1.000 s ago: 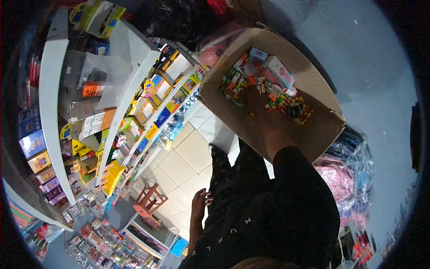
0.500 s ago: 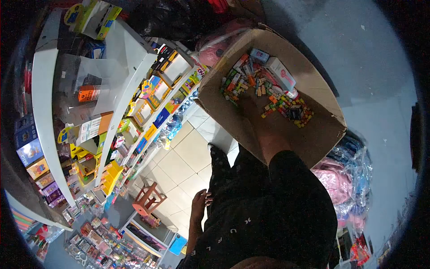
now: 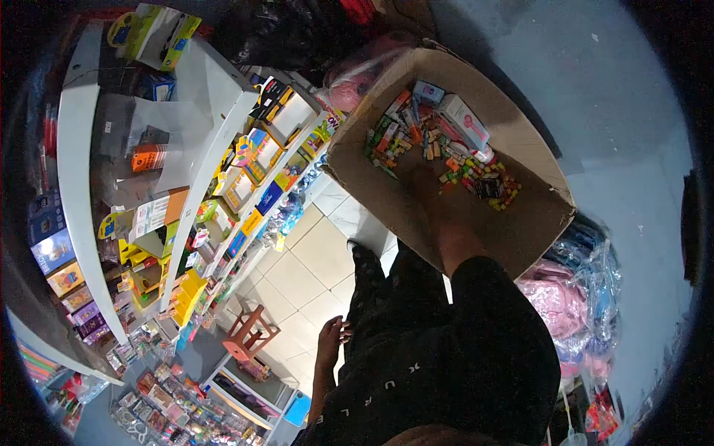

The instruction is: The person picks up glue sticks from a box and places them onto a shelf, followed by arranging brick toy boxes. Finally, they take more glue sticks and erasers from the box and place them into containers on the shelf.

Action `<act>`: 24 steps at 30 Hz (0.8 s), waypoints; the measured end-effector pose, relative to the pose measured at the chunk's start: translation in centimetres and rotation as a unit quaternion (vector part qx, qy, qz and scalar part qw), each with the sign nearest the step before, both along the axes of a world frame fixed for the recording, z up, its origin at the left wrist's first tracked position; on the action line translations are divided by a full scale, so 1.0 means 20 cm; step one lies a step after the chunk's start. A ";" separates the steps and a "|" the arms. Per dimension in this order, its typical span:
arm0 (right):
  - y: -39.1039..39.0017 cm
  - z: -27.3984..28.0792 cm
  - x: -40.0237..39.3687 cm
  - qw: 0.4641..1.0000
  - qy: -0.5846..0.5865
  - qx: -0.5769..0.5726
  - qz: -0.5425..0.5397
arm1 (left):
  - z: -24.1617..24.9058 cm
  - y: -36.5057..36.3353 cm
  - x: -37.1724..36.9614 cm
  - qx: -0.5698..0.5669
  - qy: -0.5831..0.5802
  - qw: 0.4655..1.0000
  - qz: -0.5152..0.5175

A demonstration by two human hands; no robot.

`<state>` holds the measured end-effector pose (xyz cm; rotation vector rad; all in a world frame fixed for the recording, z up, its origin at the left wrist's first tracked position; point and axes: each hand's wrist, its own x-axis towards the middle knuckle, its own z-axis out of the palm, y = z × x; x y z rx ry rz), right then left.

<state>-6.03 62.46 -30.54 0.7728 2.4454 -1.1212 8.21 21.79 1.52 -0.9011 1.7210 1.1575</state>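
A large open cardboard box (image 3: 532,175) stands in front of me. Small, colourful packs (image 3: 387,137) lie heaped at its far end, with a white carton (image 3: 462,119) and a small blue box (image 3: 428,93) among them. My right hand (image 3: 429,189) reaches down into the box, just beside the heap. It is in shadow, and its fingers are too dark to make out. Beside my leg hangs my left hand (image 3: 332,336), loosely curled with the fingers slightly apart and nothing visible in it.
White shelves (image 3: 201,149) full of boxed goods run along the left. A red-brown stool (image 3: 249,334) stands on the tiled floor (image 3: 297,271). Plastic-wrapped pink bundles (image 3: 554,297) lie right of the box. Several small packaged goods (image 3: 178,405) cover a lower-left display.
My right hand has drawn back slightly toward me inside the box. The left hand hangs as before, and the view has shifted a little.
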 end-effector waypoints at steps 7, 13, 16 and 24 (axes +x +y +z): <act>0.08 0.08 0.14 0.993 0.071 -0.089 -0.026 | -0.06 -0.04 -0.01 0.022 -0.010 0.999 -0.025; 0.07 0.59 0.29 0.968 0.076 -0.187 -0.152 | -0.06 -0.04 -0.17 0.093 0.061 0.989 -0.094; 0.04 0.74 0.36 0.950 0.142 -0.162 -0.226 | -0.14 -0.06 -0.28 0.127 0.098 0.978 -0.137; -0.31 1.58 0.49 0.952 0.268 -0.114 -0.094 | -0.03 0.07 -0.52 0.368 0.119 0.922 -0.030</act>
